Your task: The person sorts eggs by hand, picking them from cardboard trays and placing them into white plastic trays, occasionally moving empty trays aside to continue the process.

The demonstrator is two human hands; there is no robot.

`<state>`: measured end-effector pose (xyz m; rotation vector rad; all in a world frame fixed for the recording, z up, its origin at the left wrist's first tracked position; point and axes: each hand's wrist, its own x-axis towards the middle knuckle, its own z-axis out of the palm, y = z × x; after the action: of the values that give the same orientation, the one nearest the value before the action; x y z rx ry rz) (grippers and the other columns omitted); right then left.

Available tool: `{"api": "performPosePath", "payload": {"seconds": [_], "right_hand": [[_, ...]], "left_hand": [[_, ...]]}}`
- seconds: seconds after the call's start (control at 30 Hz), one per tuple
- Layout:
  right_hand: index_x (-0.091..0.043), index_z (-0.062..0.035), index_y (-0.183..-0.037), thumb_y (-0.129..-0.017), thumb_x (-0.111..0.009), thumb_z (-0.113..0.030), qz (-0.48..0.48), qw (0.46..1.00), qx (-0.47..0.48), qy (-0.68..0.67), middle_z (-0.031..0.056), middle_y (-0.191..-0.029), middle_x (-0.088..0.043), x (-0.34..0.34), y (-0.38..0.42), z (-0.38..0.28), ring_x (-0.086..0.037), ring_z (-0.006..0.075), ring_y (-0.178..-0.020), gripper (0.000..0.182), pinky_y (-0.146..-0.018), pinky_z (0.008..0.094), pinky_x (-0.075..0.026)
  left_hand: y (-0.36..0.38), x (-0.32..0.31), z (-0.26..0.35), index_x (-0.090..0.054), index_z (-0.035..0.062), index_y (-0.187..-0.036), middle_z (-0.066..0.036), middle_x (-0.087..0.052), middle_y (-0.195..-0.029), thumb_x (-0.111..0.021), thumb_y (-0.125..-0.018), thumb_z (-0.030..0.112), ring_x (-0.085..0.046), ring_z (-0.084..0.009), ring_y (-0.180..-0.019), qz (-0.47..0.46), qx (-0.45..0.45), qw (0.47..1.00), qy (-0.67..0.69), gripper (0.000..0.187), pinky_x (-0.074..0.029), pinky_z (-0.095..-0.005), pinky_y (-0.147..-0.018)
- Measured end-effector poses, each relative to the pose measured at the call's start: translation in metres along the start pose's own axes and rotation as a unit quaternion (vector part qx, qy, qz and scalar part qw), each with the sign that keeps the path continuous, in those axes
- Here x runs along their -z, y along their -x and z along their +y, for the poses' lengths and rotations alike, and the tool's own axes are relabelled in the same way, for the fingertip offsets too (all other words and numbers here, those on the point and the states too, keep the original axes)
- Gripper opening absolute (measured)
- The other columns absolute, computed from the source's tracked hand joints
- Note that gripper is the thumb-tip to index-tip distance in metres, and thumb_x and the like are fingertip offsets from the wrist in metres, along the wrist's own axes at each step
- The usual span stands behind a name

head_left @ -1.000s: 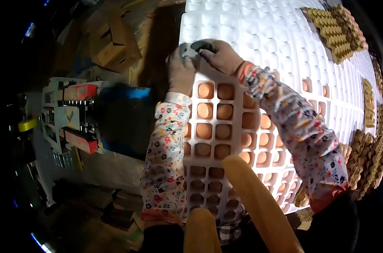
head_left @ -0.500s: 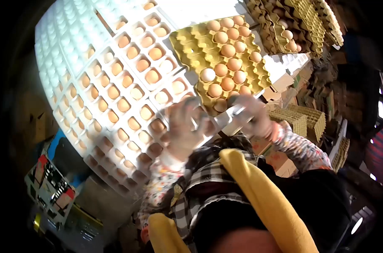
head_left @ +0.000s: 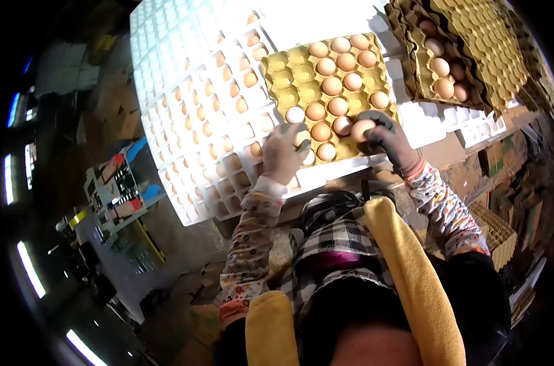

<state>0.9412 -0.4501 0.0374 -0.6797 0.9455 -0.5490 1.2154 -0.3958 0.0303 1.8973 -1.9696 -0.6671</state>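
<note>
A yellow egg tray (head_left: 295,72) lies in front of me, partly filled with brown and pale eggs. My right hand (head_left: 391,139), in a glove with dark fingertips, grips a brown egg (head_left: 363,130) over the tray's near right part. At the near left corner, my left hand (head_left: 282,154) has its fingers curled round a pale egg (head_left: 302,139), which it partly hides. Another pale egg (head_left: 308,158) shows just below those fingers. Left of the yellow tray, white pocketed trays (head_left: 185,137) hold many brown eggs.
Stacked egg trays (head_left: 484,49) stand at the upper right, with several eggs in an open one. More trays (head_left: 495,235) sit lower down at the right. A metal-framed device (head_left: 114,192) stands beyond the white trays' left side. Cardboard (head_left: 466,180) lies beside the work surface.
Both hands, blurred at the tray's near edge before, are now over the yellow tray with eggs in their fingers. More eggs show in its near left part. The view has shifted.
</note>
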Motion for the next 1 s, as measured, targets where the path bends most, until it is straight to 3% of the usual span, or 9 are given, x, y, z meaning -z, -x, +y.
{"api": "performPosePath", "payload": {"seconds": [0.1, 0.17, 0.27, 0.3, 0.57, 0.7, 0.83, 0.93, 1.0], "right_hand": [[-0.056, -0.0007, -0.116, -0.089, -0.057, -0.015, 0.058, 0.843, 0.424, 0.326, 0.0061, -0.096, -0.063, 0.026, -0.029, 0.014, -0.061, 0.017, -0.081, 0.03, -0.075, 0.0298, -0.052], [-0.059, -0.0039, -0.11, -0.086, -0.063, -0.023, 0.012, 0.969, 0.027, 0.246, 0.0132, -0.102, -0.062, 0.011, -0.03, -0.017, -0.063, 0.0247, -0.085, 0.031, -0.077, 0.0336, -0.051], [-0.052, -0.0057, -0.119, -0.08, -0.065, -0.021, -0.014, 0.681, 0.167, 0.713, 0.016, -0.104, -0.055, -0.039, -0.018, -0.026, -0.064, 0.0315, -0.087, 0.044, -0.073, 0.0382, -0.053], [-0.048, -0.007, -0.124, -0.079, -0.066, -0.02, 0.003, 0.608, 0.211, 0.765, 0.0163, -0.107, -0.053, -0.042, -0.029, -0.009, -0.063, 0.033, -0.09, 0.051, -0.074, 0.0383, -0.053], [-0.054, 0.0008, -0.112, -0.084, -0.067, -0.021, 0.015, 0.988, 0.043, 0.149, 0.0029, -0.076, -0.06, 0.01, -0.038, -0.022, -0.06, 0.0139, -0.069, 0.037, -0.062, 0.0276, -0.049], [-0.054, -0.0098, -0.122, -0.081, -0.062, -0.014, 0.103, 0.71, 0.237, 0.655, 0.0143, -0.106, -0.058, -0.027, -0.041, -0.031, -0.064, 0.0252, -0.082, 0.042, -0.076, 0.0401, -0.052], [-0.059, -0.0163, -0.115, -0.079, -0.06, -0.014, 0.128, 0.572, 0.13, 0.8, 0.0156, -0.121, -0.049, -0.06, -0.051, -0.024, -0.055, 0.0349, -0.106, 0.036, -0.083, 0.0413, -0.05], [-0.062, -0.0151, -0.108, -0.077, -0.063, -0.016, 0.149, 0.613, 0.171, 0.757, 0.0147, -0.122, -0.048, -0.063, -0.057, -0.023, -0.056, 0.0332, -0.102, 0.031, -0.082, 0.0406, -0.051], [-0.064, -0.0132, -0.103, -0.078, -0.065, -0.021, 0.168, 0.617, 0.188, 0.746, 0.0136, -0.122, -0.05, -0.057, -0.059, -0.021, -0.057, 0.0328, -0.101, 0.026, -0.079, 0.0409, -0.051]], "left_hand": [[0.009, -0.007, -0.021, -0.064, 0.0024, -0.107, -0.013, -0.063, -0.094, -0.073, -0.077, 0.016, -0.063, -0.0292, -0.088, 0.182, 0.129, 0.887, 0.404, 0.035, -0.053, -0.0351, -0.076], [0.007, 0.019, -0.029, -0.066, 0.0019, -0.1, -0.012, -0.065, -0.092, -0.072, -0.08, 0.015, -0.063, -0.0265, -0.086, 0.136, 0.051, 0.987, 0.07, 0.025, -0.053, -0.0309, -0.076], [-0.028, -0.003, -0.024, -0.062, 0.0014, -0.113, -0.019, -0.064, -0.09, -0.073, -0.078, 0.017, -0.061, -0.0312, -0.079, 0.074, 0.119, 0.954, 0.266, 0.039, -0.05, -0.0323, -0.076], [-0.035, 0.01, 0.0, -0.06, 0.0046, -0.117, -0.02, -0.064, -0.1, -0.073, -0.078, 0.019, -0.063, -0.0316, -0.086, 0.035, 0.052, 0.998, -0.021, 0.044, -0.051, -0.0359, -0.078], [-0.075, 0.016, 0.047, -0.058, 0.009, -0.116, -0.015, -0.058, -0.112, -0.071, -0.079, 0.035, -0.06, -0.0295, -0.103, -0.171, -0.009, 0.939, -0.298, 0.047, -0.051, -0.0375, -0.084], [-0.109, 0.015, 0.047, -0.066, 0.0053, -0.105, -0.015, -0.064, -0.11, -0.069, -0.078, 0.041, -0.062, -0.0283, -0.101, -0.275, -0.039, 0.914, -0.296, 0.045, -0.05, -0.0377, -0.087], [-0.072, 0.032, 0.008, -0.064, 0.0033, -0.107, -0.015, -0.065, -0.09, -0.066, -0.08, 0.023, -0.063, -0.0197, -0.08, -0.128, 0.069, 0.954, 0.262, 0.034, -0.052, -0.033, -0.074], [-0.056, 0.038, -0.002, -0.061, 0.0068, -0.113, -0.014, -0.063, -0.095, -0.061, -0.08, 0.014, -0.061, -0.0162, -0.082, -0.164, 0.14, 0.831, 0.513, 0.033, -0.05, -0.0303, -0.078], [-0.056, 0.04, 0.004, -0.064, 0.0099, -0.111, -0.015, -0.058, -0.109, -0.065, -0.078, 0.022, -0.063, -0.0246, -0.089, -0.162, -0.019, 0.955, 0.246, 0.035, -0.052, -0.0344, -0.081]]}}
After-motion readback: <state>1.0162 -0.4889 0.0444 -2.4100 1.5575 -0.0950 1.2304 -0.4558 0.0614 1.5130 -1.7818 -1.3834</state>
